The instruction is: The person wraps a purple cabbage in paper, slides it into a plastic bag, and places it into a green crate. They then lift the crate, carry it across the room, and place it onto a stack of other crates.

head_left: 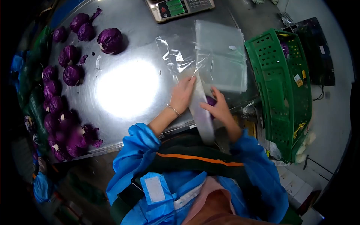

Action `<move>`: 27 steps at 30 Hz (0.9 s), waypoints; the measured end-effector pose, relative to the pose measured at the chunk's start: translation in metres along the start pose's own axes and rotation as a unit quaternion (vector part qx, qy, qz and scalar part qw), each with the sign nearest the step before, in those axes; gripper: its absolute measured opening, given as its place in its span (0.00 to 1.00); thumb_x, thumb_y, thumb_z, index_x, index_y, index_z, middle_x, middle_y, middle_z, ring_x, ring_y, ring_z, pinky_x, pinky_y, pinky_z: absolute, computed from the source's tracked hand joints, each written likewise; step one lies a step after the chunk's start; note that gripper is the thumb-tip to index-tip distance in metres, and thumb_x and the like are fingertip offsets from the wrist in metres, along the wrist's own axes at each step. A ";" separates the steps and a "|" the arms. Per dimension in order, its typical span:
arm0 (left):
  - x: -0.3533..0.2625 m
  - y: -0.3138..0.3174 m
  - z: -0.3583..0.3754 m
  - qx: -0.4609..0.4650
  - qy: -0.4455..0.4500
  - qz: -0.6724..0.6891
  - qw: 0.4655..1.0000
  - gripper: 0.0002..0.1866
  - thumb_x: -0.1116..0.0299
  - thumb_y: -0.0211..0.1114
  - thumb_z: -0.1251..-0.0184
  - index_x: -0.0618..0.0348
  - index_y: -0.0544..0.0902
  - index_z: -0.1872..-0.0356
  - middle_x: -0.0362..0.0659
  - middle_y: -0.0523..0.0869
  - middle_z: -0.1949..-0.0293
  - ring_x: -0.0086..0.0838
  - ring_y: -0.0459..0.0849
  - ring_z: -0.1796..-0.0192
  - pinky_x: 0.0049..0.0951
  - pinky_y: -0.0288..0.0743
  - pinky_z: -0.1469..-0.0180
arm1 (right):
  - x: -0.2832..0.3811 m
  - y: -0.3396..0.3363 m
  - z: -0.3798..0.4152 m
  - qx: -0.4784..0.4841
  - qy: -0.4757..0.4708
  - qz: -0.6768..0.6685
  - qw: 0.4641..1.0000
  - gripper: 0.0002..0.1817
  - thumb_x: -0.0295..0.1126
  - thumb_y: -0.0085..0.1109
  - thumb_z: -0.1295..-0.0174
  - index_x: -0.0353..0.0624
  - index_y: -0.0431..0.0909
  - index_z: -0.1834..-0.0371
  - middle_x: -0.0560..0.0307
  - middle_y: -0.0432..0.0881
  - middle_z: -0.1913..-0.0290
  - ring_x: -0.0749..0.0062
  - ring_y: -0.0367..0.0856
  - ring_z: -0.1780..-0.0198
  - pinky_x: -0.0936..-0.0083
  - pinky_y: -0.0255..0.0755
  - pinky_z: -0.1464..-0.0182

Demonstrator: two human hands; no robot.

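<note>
My right hand [222, 109] curves around a red cabbage [210, 100] at the table's front edge, with its thumb and fingers hiding much of it. Just left of it, my left hand [181, 94] has its fingers together on a clear plastic bag [174, 56], which spreads crumpled over the metal table. Between the two hands runs a whitish, motion-smeared strip of plastic [201, 108], hanging down past the edge toward my apron. A flat stack of clear bags [223, 60] lies beyond my right hand.
Several red cabbages [71, 75] line the left side of the metal table [146, 108], and a larger cabbage [110, 41] sits farther in. At the back stands a digital scale [176, 8]. A green crate [268, 86] is at the right, beside the table.
</note>
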State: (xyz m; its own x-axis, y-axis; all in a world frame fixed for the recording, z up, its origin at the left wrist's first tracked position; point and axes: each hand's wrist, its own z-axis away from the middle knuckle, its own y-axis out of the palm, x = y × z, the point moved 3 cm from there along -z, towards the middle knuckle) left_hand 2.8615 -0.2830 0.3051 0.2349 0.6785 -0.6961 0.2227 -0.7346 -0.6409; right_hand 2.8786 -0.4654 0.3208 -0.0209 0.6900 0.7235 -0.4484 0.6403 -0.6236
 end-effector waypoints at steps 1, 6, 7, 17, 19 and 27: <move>0.003 -0.002 0.001 -0.018 0.016 -0.011 1.000 0.31 0.84 0.53 0.54 0.61 0.68 0.41 0.53 0.73 0.49 0.47 0.74 0.51 0.38 0.70 0.49 | 0.017 0.011 -0.006 -0.051 -0.018 0.010 0.999 0.48 0.39 0.68 0.53 0.36 0.49 0.32 0.36 0.63 0.42 0.47 0.69 0.44 0.63 0.64 0.41; 0.022 -0.011 0.027 -0.200 -0.061 -0.064 0.976 0.29 0.79 0.55 0.46 0.63 0.64 0.39 0.54 0.72 0.49 0.44 0.74 0.52 0.36 0.69 0.49 | 0.000 0.018 -0.059 -0.141 0.047 -0.164 0.975 0.48 0.37 0.65 0.50 0.39 0.43 0.30 0.33 0.48 0.36 0.47 0.72 0.49 0.63 0.75 0.56; 0.024 -0.012 0.033 -0.271 -0.106 -0.088 0.953 0.29 0.77 0.56 0.44 0.64 0.63 0.38 0.55 0.73 0.49 0.43 0.75 0.53 0.35 0.69 0.49 | 0.011 0.011 -0.062 -0.058 0.071 -0.184 0.979 0.42 0.36 0.62 0.45 0.40 0.47 0.31 0.37 0.58 0.39 0.58 0.78 0.62 0.72 0.77 0.72; 0.057 -0.024 0.074 -0.219 -0.356 0.068 0.906 0.08 0.69 0.62 0.39 0.65 0.81 0.65 0.47 0.82 0.69 0.32 0.80 0.70 0.29 0.74 0.64 | -0.046 0.052 -0.069 0.161 -0.047 -0.055 0.984 0.10 0.30 0.51 0.37 0.37 0.77 0.57 0.57 0.76 0.76 0.74 0.77 0.74 0.79 0.73 0.70; 0.032 -0.038 0.086 -0.207 -0.367 0.075 0.904 0.06 0.73 0.61 0.40 0.63 0.80 0.65 0.47 0.80 0.70 0.35 0.79 0.70 0.31 0.73 0.65 | -0.056 0.046 -0.053 0.189 -0.045 -0.098 0.976 0.17 0.25 0.52 0.42 0.39 0.71 0.48 0.52 0.78 0.62 0.67 0.80 0.60 0.73 0.74 0.59; 0.049 -0.028 0.102 -0.040 -0.371 0.071 0.925 0.15 0.76 0.55 0.38 0.60 0.71 0.50 0.52 0.80 0.70 0.44 0.80 0.68 0.33 0.74 0.66 | -0.046 0.057 -0.065 0.188 -0.015 -0.116 0.975 0.18 0.23 0.51 0.42 0.37 0.72 0.47 0.47 0.81 0.63 0.65 0.82 0.61 0.70 0.74 0.60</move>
State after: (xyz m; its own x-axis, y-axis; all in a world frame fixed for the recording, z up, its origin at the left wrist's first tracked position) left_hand 2.7702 -0.2301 0.2560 -0.4401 0.3635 -0.8211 0.3159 -0.7933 -0.5205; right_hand 2.9120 -0.4384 0.2328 0.0968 0.5269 0.8444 -0.7397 0.6057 -0.2931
